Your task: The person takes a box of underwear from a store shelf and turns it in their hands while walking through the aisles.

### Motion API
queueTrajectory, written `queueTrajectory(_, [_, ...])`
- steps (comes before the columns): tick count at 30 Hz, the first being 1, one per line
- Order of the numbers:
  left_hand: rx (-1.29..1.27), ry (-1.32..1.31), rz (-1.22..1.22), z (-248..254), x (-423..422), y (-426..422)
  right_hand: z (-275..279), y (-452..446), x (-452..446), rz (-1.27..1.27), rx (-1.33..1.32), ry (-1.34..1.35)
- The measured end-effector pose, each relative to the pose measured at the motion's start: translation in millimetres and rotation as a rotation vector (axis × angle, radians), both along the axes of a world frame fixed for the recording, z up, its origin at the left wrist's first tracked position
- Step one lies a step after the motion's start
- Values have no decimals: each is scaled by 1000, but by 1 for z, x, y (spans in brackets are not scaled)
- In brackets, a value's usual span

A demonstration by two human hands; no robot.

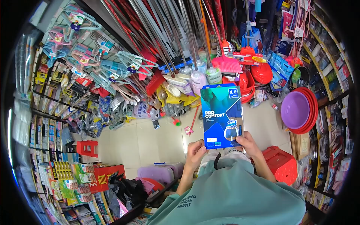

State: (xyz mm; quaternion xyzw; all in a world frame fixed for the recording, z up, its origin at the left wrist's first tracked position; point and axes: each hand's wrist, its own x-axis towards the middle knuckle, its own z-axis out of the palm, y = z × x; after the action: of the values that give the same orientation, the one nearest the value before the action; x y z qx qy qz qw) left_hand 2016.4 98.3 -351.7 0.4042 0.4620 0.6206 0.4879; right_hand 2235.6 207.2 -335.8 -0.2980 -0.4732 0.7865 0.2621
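Note:
A flat blue underwear box (pixel 221 118) printed "PRO COMFORT" is held up in front of me, its front facing me and its top pointing away. My right hand (pixel 249 144) grips the lower right corner, thumb on the front, other fingers partly hidden behind. At the lower left corner, my left hand (pixel 195 153) is closed, thumb against curled fingers, at the box's edge. A blue tab stands at the top of the box, and a small picture of underwear shows near its bottom right.
Mops and brooms with long handles (pixel 168 35) crowd the far side. Hangers (pixel 84 56) hang at upper left. Purple and red basins (pixel 296 110) stand right, above a red stool (pixel 279 165). A purple storage box (pixel 157 172) lies on the tiled floor (pixel 153 140) at left.

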Motion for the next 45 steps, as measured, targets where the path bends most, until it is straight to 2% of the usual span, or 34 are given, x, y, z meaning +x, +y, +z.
queueTrajectory(9, [-28, 60, -10, -9, -8, -5, -10, 0, -2, 25, 25, -140])
queueTrajectory(14, [-10, 112, 8, -11, -7, -7, -2, -4, -5, -59, -40, -141])
queueTrajectory(17, [15, 180, -8, -13, -9, -8, -11, -3, 0, -46, 46, -221])
queueTrajectory(20, [16, 206, -18, -3, -7, -8, -7, -3, 1, -13, 53, -164])
queueTrajectory(26, [-69, 115, 15, -1, 2, -11, 5, 1, 4, -8, 9, -151])
queueTrajectory(29, [-45, 158, -9, 3, 5, -10, -4, 6, 10, 54, -16, -119])
queueTrajectory(35, [-77, 189, 14, 2, 6, -12, 4, 7, 9, 71, 35, -126])
queueTrajectory(45, [-65, 101, -11, -3, 11, -12, 10, 6, 12, 35, 147, -192])
